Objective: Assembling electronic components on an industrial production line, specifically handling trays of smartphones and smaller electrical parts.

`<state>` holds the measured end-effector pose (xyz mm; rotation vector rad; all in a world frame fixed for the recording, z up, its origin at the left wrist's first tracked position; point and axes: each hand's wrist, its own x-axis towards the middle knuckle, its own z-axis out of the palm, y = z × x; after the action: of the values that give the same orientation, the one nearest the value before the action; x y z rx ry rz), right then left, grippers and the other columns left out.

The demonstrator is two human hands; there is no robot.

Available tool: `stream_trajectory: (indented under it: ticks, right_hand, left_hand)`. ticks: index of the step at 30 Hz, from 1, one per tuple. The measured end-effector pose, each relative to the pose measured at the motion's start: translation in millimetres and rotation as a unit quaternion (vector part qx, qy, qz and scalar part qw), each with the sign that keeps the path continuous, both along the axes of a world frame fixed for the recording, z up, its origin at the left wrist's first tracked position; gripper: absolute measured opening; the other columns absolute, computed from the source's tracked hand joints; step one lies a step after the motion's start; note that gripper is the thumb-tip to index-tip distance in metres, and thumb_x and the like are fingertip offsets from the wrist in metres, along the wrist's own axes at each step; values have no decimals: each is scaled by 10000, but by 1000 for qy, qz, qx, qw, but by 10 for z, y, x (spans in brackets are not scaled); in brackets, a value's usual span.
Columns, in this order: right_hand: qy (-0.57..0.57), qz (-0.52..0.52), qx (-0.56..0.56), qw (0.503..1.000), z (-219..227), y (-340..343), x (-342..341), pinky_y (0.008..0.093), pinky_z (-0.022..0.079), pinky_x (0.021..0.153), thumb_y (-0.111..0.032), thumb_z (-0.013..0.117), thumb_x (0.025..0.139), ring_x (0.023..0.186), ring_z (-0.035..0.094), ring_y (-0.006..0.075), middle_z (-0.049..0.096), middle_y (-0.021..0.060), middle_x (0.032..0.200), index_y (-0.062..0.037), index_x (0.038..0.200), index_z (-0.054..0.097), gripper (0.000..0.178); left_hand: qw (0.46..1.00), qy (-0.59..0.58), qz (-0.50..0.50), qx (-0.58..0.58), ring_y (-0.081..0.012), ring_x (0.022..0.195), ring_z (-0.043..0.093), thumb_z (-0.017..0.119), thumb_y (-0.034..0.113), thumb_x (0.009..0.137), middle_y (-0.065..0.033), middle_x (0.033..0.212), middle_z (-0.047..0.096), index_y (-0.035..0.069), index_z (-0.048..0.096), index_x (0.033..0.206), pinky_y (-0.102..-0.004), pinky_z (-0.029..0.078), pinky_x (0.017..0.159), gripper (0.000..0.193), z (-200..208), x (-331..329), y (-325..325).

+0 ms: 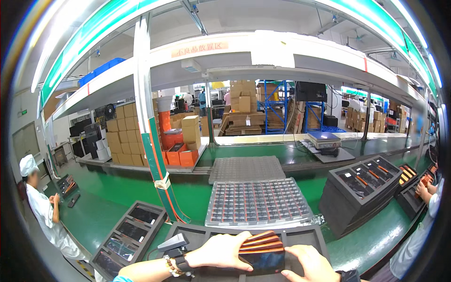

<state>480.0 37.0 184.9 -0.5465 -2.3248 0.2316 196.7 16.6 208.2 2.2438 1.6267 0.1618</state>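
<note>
Above a black foam tray at the near edge of the bench, a fanned stack of dark glossy panels with orange-brown edges sits between my hands. My left hand grips its left side, thumb below and fingers over the top. At the stack's right edge is my right hand, its fingers and thumb curved round the corner. A small grey device lies by my left wrist. Just beyond the foam tray is a clear plastic tray filled with rows of small dark parts with orange strips.
Left of me stands a foam tray of dark panels; at right, a tall stack of foam trays. An upright post rises from the bench. Behind sit an empty-looking plastic tray and a scale. Co-workers flank both sides.
</note>
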Motion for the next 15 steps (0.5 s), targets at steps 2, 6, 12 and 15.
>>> stream_trajectory:
  ticks: [2, 6, 12, 15]
  right_hand:
    - [31, 58, -249, 966, -51, 154, -86, 345, 503, 862, -111, 705, 870, 981, 623, 256, 596, 144, 1101, -5, 1171, 560, 350]
    - [89, 55, -464, 879, -133, 256, -220, 279, 515, 795, -79, 619, 957, 948, 618, 156, 604, 70, 1088, -27, 1163, 514, 237]
    - [95, 179, -766, 610, -164, 322, -673, 399, 412, 1106, -242, 624, 985, 1278, 503, 222, 453, 122, 1412, -35, 1491, 227, 675]
    - [144, 188, -766, 598, -278, 303, -840, 376, 415, 1083, -210, 664, 960, 1264, 504, 184, 525, 61, 1364, -33, 1398, 414, 534]
  left_hand:
    - [982, -130, 139, 12, -356, 990, 674, 772, 610, 707, -198, 1068, 687, 56, 482, 1286, -402, 525, 863, 853, -280, -169, -134]
    - [910, -360, 203, -25, -185, 1112, 617, 886, 455, 681, -75, 1186, 667, 30, 534, 1340, -311, 454, 1003, 860, -434, -272, -127]
    - [743, -581, 276, -186, -81, 911, 650, 739, 314, 895, -45, 1049, 690, 22, 621, 1205, -244, 537, 785, 442, -259, -15, -257]
    - [716, -616, 249, -214, -101, 954, 633, 535, 332, 1021, -57, 1114, 646, 44, 513, 1318, -302, 544, 836, 414, -422, 42, -269]
